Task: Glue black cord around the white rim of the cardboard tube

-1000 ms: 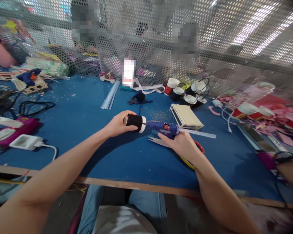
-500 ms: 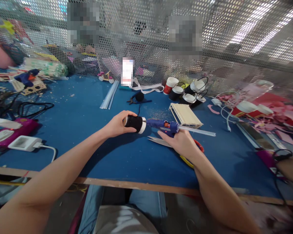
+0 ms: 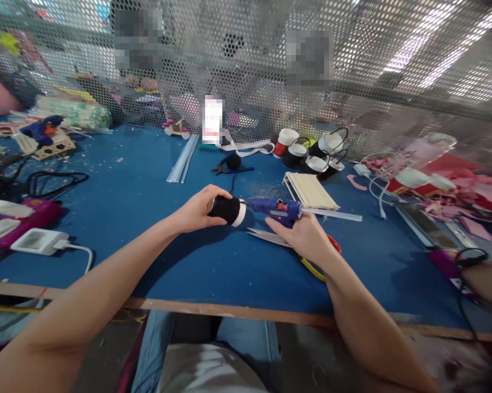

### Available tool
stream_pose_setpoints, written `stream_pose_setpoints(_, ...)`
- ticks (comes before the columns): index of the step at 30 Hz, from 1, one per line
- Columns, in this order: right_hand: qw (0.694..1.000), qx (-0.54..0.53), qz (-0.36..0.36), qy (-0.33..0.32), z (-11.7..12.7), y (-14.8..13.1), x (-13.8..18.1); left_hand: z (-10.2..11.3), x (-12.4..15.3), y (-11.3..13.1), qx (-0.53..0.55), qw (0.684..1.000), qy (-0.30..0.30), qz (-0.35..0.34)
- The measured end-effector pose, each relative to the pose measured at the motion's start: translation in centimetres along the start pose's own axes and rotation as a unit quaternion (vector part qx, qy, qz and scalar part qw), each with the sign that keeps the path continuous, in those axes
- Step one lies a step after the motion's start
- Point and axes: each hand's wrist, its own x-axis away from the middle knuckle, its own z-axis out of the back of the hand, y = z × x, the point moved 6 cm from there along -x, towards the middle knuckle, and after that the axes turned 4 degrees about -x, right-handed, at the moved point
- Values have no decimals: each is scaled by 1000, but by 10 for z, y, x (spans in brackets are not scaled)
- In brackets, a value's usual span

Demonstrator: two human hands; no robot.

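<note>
Gripping a black-wrapped cup [image 3: 225,210] in the left hand [image 3: 199,210], fingers curled over the top and thumb pressed underneath, with the cup tipped on its side above the table and its white rim [image 3: 241,213] turned toward the right. Clasping a blue glue gun [image 3: 270,206] in the right hand [image 3: 309,237], thumb forward, other fingers mostly hidden; cannot tell whether squeezing the trigger. Aiming the nozzle at the rim; cannot tell whether touching it or just beside it. Bearing a clear glue stick [image 3: 336,215] out of the gun's back end.

Working over a blue table [image 3: 213,273], with scissors [image 3: 268,236] lying partly covered by the right hand. Facing, beyond the cup, a ball of black yarn [image 3: 233,161] beside a pair of pliers [image 3: 219,165], with a thread running from the ball toward the cup. Placed behind the glue gun: a pale wooden rack [image 3: 313,190], then a cluster of cups [image 3: 295,156], mostly black with looped handles. Set farther left: loose clear sticks [image 3: 183,161] and a purple power strip [image 3: 45,213].
</note>
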Motion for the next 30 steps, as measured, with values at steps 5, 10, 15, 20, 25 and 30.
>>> stream_pose_setpoints(5, 1000, -9, -12, 2, -3, 3, -2, 2, 0, 7, -12, 999, -10, -37)
stream_pose_setpoints(10, 1000, -12, -14, 9, -3, 4, -3, 2, 0, 6, -5, 999, -5, -34)
stream_pose_setpoints(15, 1000, -3, 8, 0, -2, 1, 0, 0, 0, -5, 6, 1000, 10, 20)
stream_pose_setpoints(20, 1000, 15, 2, -15, -4, 3, 3, 0, -1, -13, 16, 997, 24, 73)
stream_pose_setpoints(25, 999, 13, 7, -31, -7, 2, 5, 3, -1, -13, 28, 992, 23, 117)
stream_pose_setpoints(30, 999, 10, -3, -47, -8, -1, 6, 3, 1, -17, 41, 986, 17, 161)
